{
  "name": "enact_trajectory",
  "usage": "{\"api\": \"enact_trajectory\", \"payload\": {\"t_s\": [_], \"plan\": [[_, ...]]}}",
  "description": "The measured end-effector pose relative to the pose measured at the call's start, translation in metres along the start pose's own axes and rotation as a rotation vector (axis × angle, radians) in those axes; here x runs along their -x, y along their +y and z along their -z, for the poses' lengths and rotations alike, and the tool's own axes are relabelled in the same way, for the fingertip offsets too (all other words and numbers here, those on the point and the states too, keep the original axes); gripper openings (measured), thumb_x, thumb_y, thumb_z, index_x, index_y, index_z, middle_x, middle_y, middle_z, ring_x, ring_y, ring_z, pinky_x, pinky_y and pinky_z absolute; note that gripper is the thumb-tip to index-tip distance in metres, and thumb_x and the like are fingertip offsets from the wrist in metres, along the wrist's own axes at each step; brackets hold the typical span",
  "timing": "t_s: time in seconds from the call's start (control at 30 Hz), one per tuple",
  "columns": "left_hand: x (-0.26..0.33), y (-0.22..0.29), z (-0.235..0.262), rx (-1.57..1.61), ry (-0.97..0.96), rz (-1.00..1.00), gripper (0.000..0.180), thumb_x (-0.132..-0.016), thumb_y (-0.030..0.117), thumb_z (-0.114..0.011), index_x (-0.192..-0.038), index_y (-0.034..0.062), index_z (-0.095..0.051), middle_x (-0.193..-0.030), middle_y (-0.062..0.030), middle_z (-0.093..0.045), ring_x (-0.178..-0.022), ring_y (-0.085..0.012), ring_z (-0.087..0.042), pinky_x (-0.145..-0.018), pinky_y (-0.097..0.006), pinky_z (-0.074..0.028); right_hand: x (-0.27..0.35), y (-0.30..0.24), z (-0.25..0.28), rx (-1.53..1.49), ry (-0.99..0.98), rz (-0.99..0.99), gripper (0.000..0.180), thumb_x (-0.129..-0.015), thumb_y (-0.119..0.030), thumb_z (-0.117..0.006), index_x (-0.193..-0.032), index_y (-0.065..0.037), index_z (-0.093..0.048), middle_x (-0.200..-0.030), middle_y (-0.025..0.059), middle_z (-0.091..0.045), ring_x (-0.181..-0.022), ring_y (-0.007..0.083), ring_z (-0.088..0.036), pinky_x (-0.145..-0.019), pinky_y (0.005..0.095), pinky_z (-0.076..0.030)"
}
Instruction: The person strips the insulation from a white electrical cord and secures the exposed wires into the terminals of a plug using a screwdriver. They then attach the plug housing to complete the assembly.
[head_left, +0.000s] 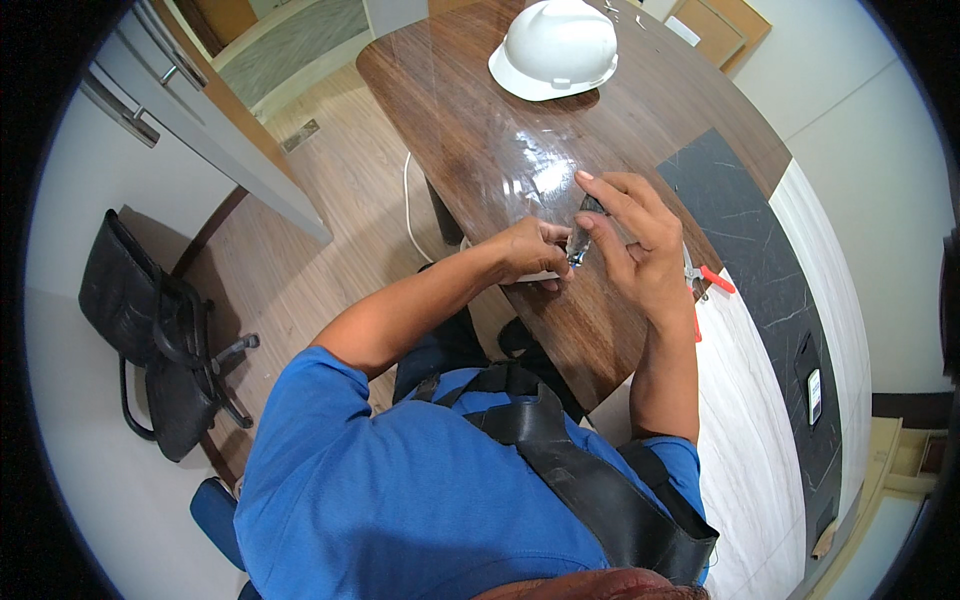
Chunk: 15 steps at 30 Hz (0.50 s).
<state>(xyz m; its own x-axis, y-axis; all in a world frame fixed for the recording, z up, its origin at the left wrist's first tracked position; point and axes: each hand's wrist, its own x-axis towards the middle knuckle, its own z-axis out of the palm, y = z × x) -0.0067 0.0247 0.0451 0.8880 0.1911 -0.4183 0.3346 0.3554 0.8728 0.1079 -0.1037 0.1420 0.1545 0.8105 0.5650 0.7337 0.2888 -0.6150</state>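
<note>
Over the near edge of the brown wooden table, my two hands meet at a small tool with a dark end and a clear, shiny body. It looks like a screwdriver with a short handle. My right hand pinches its dark upper end between thumb and fingers. Below it, my left hand has its fingers closed around the tool's lower end and a white piece, mostly hidden by the fingers. Pliers with red handles lie just beyond my right wrist, which partly covers them.
A white hard hat stands on the table's far part. To the right are a dark marble-look panel and a phone-like device. A white cable hangs at the table's left side. A black office chair stands left.
</note>
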Motion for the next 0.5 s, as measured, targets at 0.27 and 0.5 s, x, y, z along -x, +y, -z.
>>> {"api": "enact_trajectory", "payload": {"t_s": [0.27, 0.5], "plan": [[-0.006, -0.008, 0.003, 0.043, -0.034, -0.019, 0.033, -0.075, 0.002, -0.079, -0.105, 0.0014, -0.065, -0.086, -0.0079, -0.068, -0.075, -0.0185, -0.066, -0.065, -0.031, -0.055, -0.003, -0.004, -0.001, 0.039, 0.006, 0.056, 0.044, -0.081, 0.002, -0.072, -0.124, -0.010, -0.069, -0.113, 0.0160, -0.066, -0.100, 0.0284, -0.067, -0.084, 0.0372, -0.053], [-0.008, -0.009, 0.004, 0.026, -0.012, 0.013, 0.042, -0.073, -0.004, -0.076, -0.114, -0.0037, -0.065, -0.088, -0.0089, -0.066, -0.073, -0.0192, -0.066, -0.062, -0.031, -0.055, -0.004, -0.007, 0.000, 0.064, 0.017, 0.061, 0.043, -0.079, -0.001, -0.076, -0.122, -0.009, -0.070, -0.113, 0.0157, -0.066, -0.098, 0.0284, -0.068, -0.082, 0.0354, -0.054]]}}
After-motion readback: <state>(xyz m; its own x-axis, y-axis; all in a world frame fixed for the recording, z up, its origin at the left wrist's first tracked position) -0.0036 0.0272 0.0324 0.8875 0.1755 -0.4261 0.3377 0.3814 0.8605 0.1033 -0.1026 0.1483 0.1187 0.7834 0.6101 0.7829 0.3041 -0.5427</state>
